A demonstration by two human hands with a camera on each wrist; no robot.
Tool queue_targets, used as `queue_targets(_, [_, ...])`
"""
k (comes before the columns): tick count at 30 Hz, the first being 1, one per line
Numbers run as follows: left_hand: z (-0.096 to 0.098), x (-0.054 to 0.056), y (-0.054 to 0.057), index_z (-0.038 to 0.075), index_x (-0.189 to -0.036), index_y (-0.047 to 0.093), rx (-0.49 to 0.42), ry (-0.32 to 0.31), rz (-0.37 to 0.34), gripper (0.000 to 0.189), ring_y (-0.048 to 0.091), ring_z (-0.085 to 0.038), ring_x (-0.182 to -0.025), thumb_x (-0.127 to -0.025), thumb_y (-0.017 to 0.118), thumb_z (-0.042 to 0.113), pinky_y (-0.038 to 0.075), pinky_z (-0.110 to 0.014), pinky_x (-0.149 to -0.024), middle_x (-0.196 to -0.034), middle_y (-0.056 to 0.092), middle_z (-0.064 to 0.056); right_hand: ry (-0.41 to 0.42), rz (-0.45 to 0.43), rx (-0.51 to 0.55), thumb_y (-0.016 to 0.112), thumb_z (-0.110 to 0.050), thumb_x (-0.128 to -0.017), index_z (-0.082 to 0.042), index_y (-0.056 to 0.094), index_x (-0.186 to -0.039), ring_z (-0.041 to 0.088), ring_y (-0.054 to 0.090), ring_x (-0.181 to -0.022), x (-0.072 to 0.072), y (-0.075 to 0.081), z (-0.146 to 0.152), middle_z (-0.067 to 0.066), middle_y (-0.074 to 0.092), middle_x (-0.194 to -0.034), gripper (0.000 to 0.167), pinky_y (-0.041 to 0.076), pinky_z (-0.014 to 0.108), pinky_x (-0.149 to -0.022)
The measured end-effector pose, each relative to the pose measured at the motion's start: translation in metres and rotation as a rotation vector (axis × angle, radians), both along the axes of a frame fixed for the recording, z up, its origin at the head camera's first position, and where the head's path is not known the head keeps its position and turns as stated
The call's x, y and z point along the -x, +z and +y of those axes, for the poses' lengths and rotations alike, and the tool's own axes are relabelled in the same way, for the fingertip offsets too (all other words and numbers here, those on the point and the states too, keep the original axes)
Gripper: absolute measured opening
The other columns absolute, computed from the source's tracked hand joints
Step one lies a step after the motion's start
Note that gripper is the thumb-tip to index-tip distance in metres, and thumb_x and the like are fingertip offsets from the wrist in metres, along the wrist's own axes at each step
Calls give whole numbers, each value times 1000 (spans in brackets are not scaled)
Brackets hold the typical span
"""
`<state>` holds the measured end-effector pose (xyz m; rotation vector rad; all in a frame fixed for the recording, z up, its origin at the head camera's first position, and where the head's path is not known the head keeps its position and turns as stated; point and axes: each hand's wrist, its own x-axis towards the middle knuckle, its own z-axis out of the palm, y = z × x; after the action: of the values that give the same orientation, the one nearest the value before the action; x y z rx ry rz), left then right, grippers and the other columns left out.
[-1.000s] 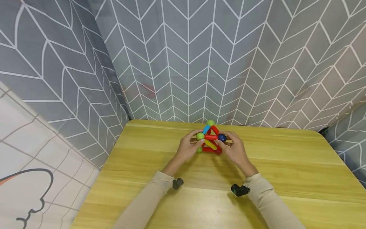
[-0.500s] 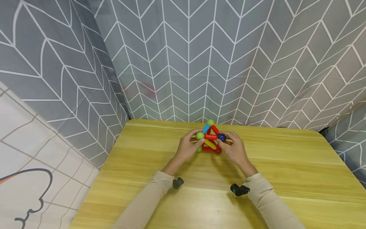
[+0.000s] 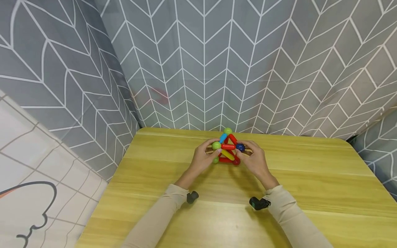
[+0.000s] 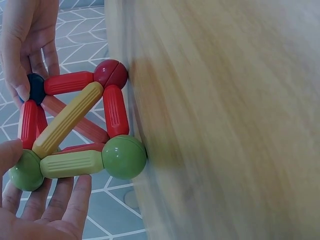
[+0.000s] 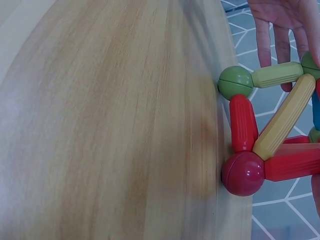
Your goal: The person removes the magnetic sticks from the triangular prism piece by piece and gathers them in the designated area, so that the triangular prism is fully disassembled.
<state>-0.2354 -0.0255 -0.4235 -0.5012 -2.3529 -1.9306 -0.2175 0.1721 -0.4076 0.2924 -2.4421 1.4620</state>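
Note:
Both hands hold a framework of ball-and-rod building toy pieces (image 3: 228, 147) between them, near the table's back edge. My left hand (image 3: 202, 156) grips the upper green ball (image 4: 27, 170) at its left corner, thumb in front. On the other side, my right hand (image 3: 255, 159) pinches the dark blue ball (image 3: 240, 147). A yellow rod (image 4: 68, 119) runs diagonally across the front face to a dark red ball (image 5: 243, 173) at the bottom. Red rods, a pale green rod (image 4: 71, 163) and a blue rod (image 3: 223, 138) join the rest. Another green ball (image 3: 227, 131) tops it.
The frame's lower balls are at the wooden table (image 3: 217, 220); whether they touch it is hard to tell. A grey chevron-patterned curtain (image 3: 198, 69) hangs directly behind the table. Black wrist cameras (image 3: 260, 203) sit below both hands.
The view has shifted very slightly. Both hands and the framework keep the same position relative to each other and the table.

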Motion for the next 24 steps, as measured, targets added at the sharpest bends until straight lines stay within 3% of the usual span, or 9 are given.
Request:
queue_targets(9, [1, 0, -1, 0, -131, 62, -18, 10, -3, 38, 65, -42, -115, -94, 67, 2, 57, -46, -96, -132, 62, -23, -12, 12, 9, 71, -2, -90, 4, 68, -123, 40, 66, -110, 20, -31, 12, 25, 66, -122, 33, 57, 47, -90])
queue_targets(12, [1, 2, -3, -1, -131, 62, -12, 7, 2, 38, 63, -41, -118, -94, 67, 2, 56, -48, -97, -133, 62, -23, -12, 6, 11, 71, -4, -91, 2, 69, -123, 38, 67, -109, 22, -33, 14, 23, 68, -122, 33, 58, 44, -89])
queue_targets(19, [4, 18, -28, 3, -132, 62, 5, 21, 7, 39, 62, -38, -119, -94, 68, 4, 56, -48, -97, -134, 62, -20, -2, -3, 5, 70, -3, -90, 2, 69, -122, 39, 68, -106, 22, -30, 13, 24, 69, -121, 33, 59, 38, -85])
queue_targets(24, [3, 20, -32, 10, -131, 64, -6, 23, 23, 39, 63, -32, -120, -93, 70, 8, 56, -46, -98, -133, 64, -14, -16, -12, -16, 69, -4, -91, 2, 69, -122, 37, 70, -103, 21, -27, 12, 24, 70, -119, 31, 60, 40, -85])
